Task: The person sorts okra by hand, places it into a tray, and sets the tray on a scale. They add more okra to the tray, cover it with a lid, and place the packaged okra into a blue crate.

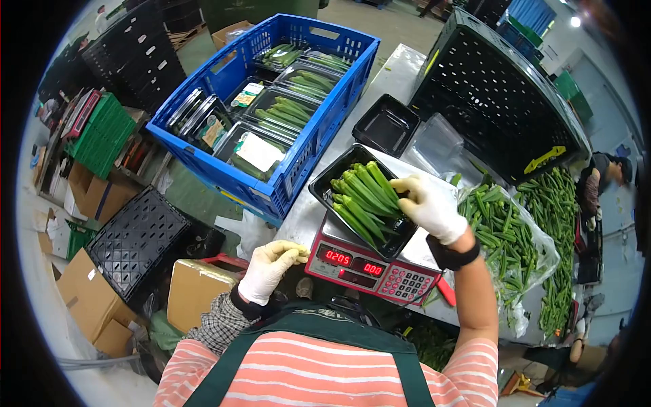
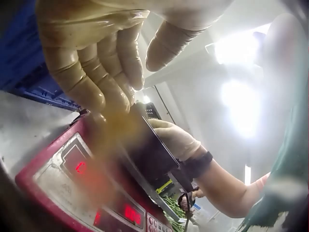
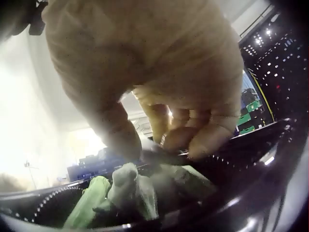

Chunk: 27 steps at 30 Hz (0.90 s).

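A black tray point(image 1: 327, 182) of green okra pods point(image 1: 366, 197) sits tilted on a red digital scale point(image 1: 352, 266), whose lit display reads 0.205. My gloved right hand point(image 1: 430, 209) reaches over the tray's right side. Its thumb and fingertips point(image 3: 195, 145) close in on a pod at the stem ends of the okra point(image 3: 128, 186); the contact is partly in shadow. At the scale's left corner is my gloved left hand point(image 1: 272, 270), its fingers point(image 2: 89, 94) loosely bent and the thumb apart, holding nothing visible.
A blue crate point(image 1: 271, 193) of packed okra stands beyond the scale. Behind the tray lie another black tray point(image 1: 386, 125) and clear lids point(image 1: 434, 146). Loose okra point(image 1: 498, 230) spreads over the table at right, below a tipped black crate point(image 1: 502, 102). Cardboard boxes point(image 1: 196, 295) stand at left.
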### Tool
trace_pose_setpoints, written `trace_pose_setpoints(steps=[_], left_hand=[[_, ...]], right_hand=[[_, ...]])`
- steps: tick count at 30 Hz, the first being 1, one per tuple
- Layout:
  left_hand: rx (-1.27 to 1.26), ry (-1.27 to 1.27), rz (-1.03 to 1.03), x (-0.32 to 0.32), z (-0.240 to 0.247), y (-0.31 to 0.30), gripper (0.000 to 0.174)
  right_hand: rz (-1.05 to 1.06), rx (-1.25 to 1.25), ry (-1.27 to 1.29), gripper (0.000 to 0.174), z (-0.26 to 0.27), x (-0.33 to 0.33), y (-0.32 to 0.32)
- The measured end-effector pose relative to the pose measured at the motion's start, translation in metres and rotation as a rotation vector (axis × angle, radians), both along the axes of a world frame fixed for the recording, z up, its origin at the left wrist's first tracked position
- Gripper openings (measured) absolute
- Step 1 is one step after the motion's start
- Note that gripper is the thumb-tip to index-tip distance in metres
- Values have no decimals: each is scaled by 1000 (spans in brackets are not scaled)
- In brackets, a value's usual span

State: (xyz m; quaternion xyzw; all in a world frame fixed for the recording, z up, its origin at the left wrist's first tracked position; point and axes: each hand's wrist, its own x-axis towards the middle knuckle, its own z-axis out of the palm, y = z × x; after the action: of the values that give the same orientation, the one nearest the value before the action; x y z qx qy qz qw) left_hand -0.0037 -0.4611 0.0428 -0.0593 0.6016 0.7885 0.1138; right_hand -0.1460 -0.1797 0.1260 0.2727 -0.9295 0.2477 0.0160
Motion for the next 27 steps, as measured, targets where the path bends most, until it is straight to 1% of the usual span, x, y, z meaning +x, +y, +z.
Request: trace_pose_setpoints(steps=[1, 2, 3, 5, 6, 8, 9, 11, 13, 15, 17, 18, 20, 21, 23, 24, 26, 27], left_hand=[[9, -6, 3, -3, 0, -2, 18], [20, -9, 3, -7, 0, -3, 17], [30, -5, -16, -11, -1, -3, 17], [41, -16, -8, -16, -4, -2, 17], [48, -6, -8, -19, -3, -1, 17], [7, -19, -5, -24, -1, 4, 17], [-13, -26, 0, -26, -1, 7, 17], [-55, -45, 24, -27, 0, 14, 18], [-84, -103, 51, -25, -6, 19, 19], [-120, -98, 110, -23, -9, 24, 18], [-115, -174, 221, -20, -11, 27, 17], [-130, -181, 230, -18, -13, 30, 17], [-138, -209, 293, -13, -16, 34, 17], [-145, -220, 296, -11, -18, 36, 17], [-164, -255, 295, -11, -20, 42, 17], [-165, -256, 298, -12, -20, 46, 17], [-193, -253, 322, -13, -16, 54, 17], [-198, -254, 332, -13, -15, 58, 17]], right_hand=[[-7, -109, -42, 22, -1, -2, 17], [-80, -183, -103, 16, 3, -3, 36], [-225, -206, -213, 15, 16, 1, 51], [-348, -231, -198, 13, 9, -10, 97], [-355, -222, -188, 13, 4, -18, 114], [-468, -61, -150, 11, -10, -43, 142], [-443, 3, -76, 11, -22, -60, 152], [-399, 70, -123, 17, -41, -91, 158], [-299, 159, -136, 16, -69, -124, 156], [-263, 230, -252, 20, -93, -154, 152], [-264, 247, -386, 24, -113, -176, 150], [-252, 235, -395, 24, -116, -181, 148], [-217, 224, -595, 20, -117, -190, 149], [-240, 88, -718, 19, -124, -195, 158], [-224, -10, -707, 16, -138, -204, 172], [-221, -10, -708, 16, -138, -206, 176], [-232, -160, -853, 13, -141, -210, 179], [-221, -161, -855, 13, -143, -213, 181]])
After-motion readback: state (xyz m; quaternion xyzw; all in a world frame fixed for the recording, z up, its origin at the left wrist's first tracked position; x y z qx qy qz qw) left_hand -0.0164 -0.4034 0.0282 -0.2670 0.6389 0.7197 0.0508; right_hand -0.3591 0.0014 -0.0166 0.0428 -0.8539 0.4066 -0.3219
